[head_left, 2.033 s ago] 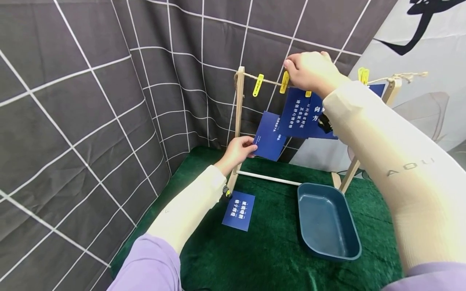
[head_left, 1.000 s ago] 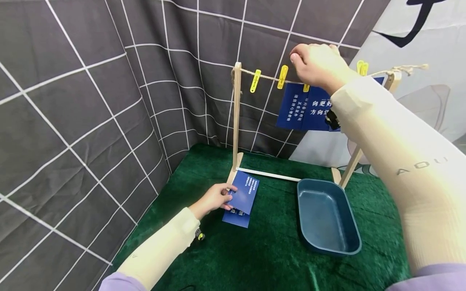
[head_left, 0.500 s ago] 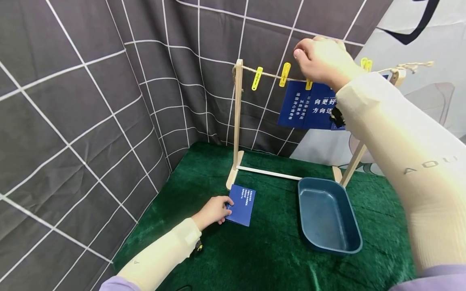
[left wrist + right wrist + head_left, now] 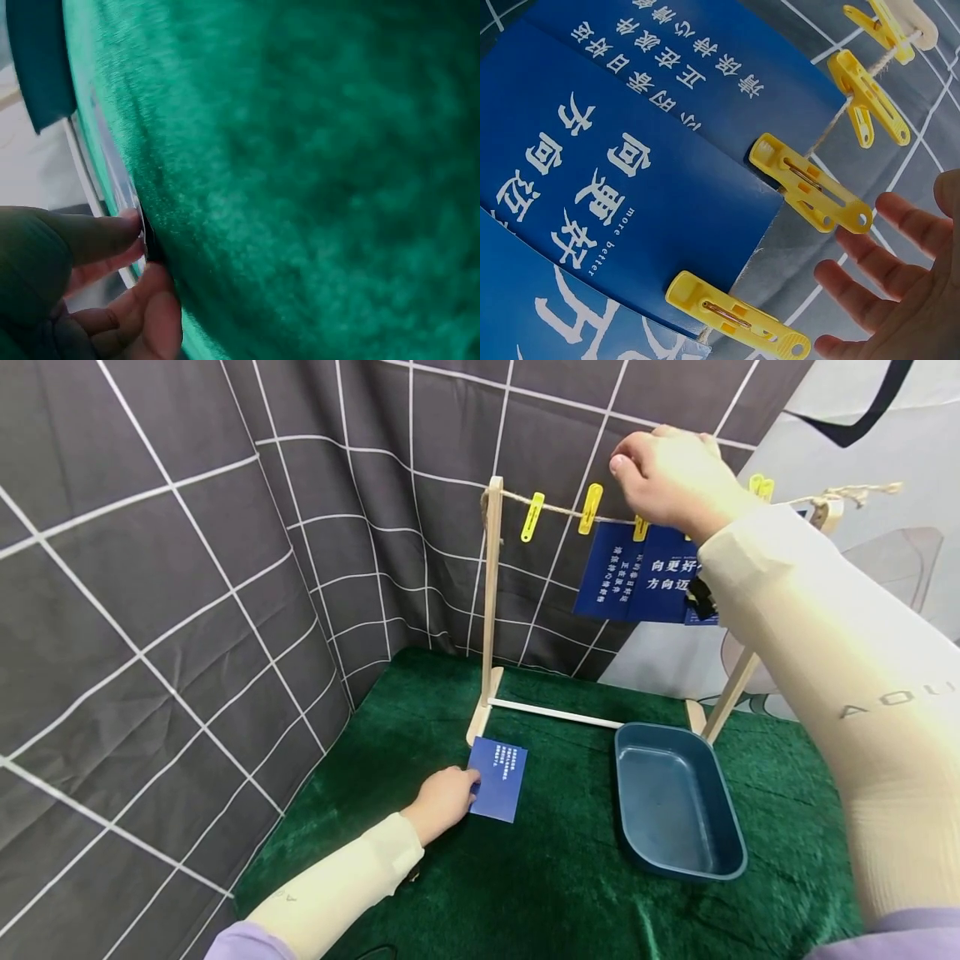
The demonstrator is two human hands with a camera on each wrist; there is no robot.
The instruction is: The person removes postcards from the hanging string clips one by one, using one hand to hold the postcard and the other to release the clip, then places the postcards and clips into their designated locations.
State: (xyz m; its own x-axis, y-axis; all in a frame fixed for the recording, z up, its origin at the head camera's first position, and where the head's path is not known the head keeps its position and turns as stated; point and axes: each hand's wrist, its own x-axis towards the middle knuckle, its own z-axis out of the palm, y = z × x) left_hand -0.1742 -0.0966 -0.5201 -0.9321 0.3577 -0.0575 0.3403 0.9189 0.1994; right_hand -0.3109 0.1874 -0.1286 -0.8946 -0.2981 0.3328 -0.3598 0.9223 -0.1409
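My left hand (image 4: 442, 800) is down at the green cloth, its thumb and fingers pinching the left edge of a blue printed card (image 4: 498, 783). Another card's edge peeks out beneath it. In the left wrist view the thumb and fingers (image 4: 124, 234) close on the thin card edge right at the cloth. Up at the rope, my right hand (image 4: 671, 477) hovers behind the yellow clothespins with loosely bent fingers (image 4: 889, 262) and nothing in them. One clothespin (image 4: 810, 184) close to those fingertips clips hanging blue cards (image 4: 622, 150) to the rope.
Two more yellow clothespins (image 4: 532, 517) sit on the rope near the left wooden post (image 4: 491, 602). A white bar (image 4: 555, 713) joins the stand's feet. To the right stands a dark teal plastic basin (image 4: 678, 810). Grey grid cloth (image 4: 300, 568) hangs behind.
My left hand has carried the blue card from beside the hanging cards down onto the card lying on the cloth. The right hand has come off the clothespin and risen slightly.
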